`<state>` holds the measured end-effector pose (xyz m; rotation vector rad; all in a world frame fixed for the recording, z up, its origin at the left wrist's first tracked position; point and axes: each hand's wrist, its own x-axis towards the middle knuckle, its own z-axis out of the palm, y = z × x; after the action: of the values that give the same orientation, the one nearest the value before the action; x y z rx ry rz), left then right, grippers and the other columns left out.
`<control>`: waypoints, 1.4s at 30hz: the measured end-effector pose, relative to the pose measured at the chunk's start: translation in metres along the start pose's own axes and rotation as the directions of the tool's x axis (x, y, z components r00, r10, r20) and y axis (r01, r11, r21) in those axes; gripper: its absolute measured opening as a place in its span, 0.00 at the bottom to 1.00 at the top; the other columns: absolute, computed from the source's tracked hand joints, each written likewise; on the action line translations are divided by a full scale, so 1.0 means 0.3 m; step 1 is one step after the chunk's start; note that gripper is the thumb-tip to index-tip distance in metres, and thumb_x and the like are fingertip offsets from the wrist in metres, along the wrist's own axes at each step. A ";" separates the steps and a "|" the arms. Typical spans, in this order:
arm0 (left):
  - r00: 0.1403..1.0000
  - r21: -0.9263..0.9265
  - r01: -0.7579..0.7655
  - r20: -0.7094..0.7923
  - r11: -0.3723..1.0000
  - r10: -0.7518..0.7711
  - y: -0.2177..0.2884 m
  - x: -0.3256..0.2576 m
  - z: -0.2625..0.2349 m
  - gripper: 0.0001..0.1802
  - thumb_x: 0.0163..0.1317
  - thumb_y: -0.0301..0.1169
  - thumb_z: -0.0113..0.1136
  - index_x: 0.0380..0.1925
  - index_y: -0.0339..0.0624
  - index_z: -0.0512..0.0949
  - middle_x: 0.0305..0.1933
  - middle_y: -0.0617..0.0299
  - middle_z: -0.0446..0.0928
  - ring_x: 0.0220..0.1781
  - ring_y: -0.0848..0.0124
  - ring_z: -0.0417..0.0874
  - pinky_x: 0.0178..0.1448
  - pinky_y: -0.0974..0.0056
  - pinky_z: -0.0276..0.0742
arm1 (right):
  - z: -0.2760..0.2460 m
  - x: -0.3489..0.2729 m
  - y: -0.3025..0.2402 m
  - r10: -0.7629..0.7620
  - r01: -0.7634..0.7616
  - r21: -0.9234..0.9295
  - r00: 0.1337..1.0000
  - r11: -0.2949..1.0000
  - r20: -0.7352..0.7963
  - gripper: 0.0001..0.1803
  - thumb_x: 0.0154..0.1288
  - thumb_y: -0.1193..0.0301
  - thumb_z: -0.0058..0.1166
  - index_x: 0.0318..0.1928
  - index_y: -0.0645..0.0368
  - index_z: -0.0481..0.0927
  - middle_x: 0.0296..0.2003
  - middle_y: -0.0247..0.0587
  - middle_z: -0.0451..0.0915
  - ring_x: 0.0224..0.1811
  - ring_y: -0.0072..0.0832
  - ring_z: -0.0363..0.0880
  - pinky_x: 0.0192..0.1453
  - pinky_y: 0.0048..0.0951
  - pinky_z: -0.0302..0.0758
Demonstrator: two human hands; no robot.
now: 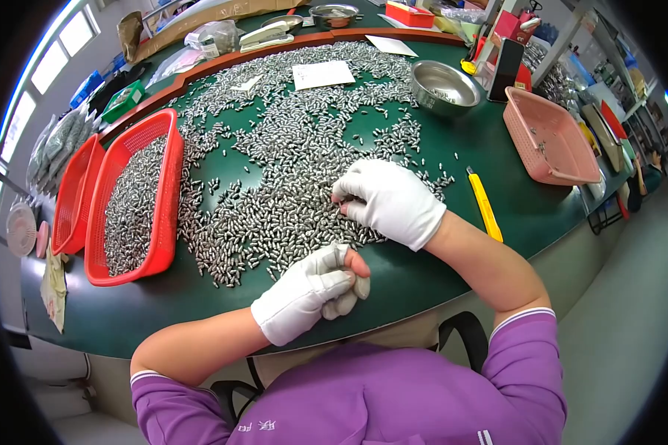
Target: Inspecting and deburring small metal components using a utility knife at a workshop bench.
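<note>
A broad heap of small silvery barrel-shaped metal parts (274, 196) spreads over the green table (423, 278). My right hand (393, 200), in a white glove with bare fingertips showing, reaches into the heap's right side. Its thumb and fingers are pinched together; whatever is between them is hidden. Nearer to me, at the heap's front edge, my left hand (308, 293) wears a similar glove with a bare thumb tip. Its fingers are curled in, and I cannot see what they enclose.
A red plastic basket (169, 200) full of the same parts stands at left, another red basket (73, 196) beside it. To the right lie a yellow utility knife (485, 206) and a pink basket (553, 141). A steel bowl (445, 85) and white paper (323, 75) sit farther back.
</note>
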<state>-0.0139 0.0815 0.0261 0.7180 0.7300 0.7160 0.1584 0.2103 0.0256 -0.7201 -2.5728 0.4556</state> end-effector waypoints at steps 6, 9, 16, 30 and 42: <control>1.000 -0.031 -0.007 -0.026 1.000 0.006 0.022 -0.032 -0.022 0.09 0.68 0.36 0.53 0.43 0.46 0.72 0.32 0.66 0.73 0.23 0.82 0.62 0.26 0.76 0.55 | -0.003 -0.005 0.006 0.006 -0.001 0.085 0.998 0.996 -0.057 0.07 0.54 0.71 0.63 0.33 0.56 0.81 0.30 0.40 0.78 0.35 0.38 0.78 0.41 0.36 0.75; 0.999 -0.047 -0.024 -0.035 0.999 0.023 0.023 -0.028 -0.041 0.10 0.67 0.37 0.56 0.41 0.45 0.71 0.30 0.64 0.72 0.21 0.80 0.60 0.25 0.76 0.54 | 0.000 0.000 0.010 0.005 0.006 0.152 0.997 0.988 -0.072 0.06 0.53 0.73 0.63 0.33 0.58 0.81 0.31 0.41 0.80 0.36 0.38 0.79 0.42 0.35 0.76; 0.998 -0.149 -0.065 0.018 0.987 0.068 0.014 -0.022 -0.066 0.10 0.66 0.38 0.58 0.41 0.47 0.72 0.29 0.65 0.71 0.21 0.80 0.59 0.28 0.73 0.57 | -0.008 0.000 -0.029 0.162 -0.127 0.428 0.986 0.895 -0.045 0.16 0.55 0.83 0.60 0.46 0.60 0.82 0.33 0.38 0.81 0.35 0.23 0.80 0.41 0.23 0.77; 0.992 -0.328 -0.127 -0.042 0.936 0.120 0.011 -0.003 -0.071 0.08 0.68 0.35 0.58 0.40 0.50 0.69 0.34 0.67 0.72 0.28 0.79 0.67 0.35 0.74 0.66 | -0.020 -0.024 -0.105 0.049 -0.110 0.805 0.994 0.584 0.100 0.31 0.57 0.90 0.56 0.63 0.59 0.72 0.40 0.37 0.83 0.42 0.19 0.80 0.49 0.23 0.78; 0.989 -0.179 -0.135 -0.086 0.975 0.121 0.010 -0.010 -0.057 0.13 0.66 0.39 0.60 0.44 0.49 0.69 0.36 0.68 0.71 0.30 0.81 0.68 0.34 0.75 0.64 | -0.022 -0.023 -0.111 -0.015 -0.092 0.762 0.991 0.642 0.132 0.28 0.64 0.85 0.54 0.64 0.59 0.70 0.39 0.37 0.84 0.42 0.19 0.80 0.51 0.23 0.77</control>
<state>-0.0298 0.0860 0.0201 0.5747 0.6788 0.9200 0.1532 0.1808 0.0428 -0.4201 -2.1239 1.5354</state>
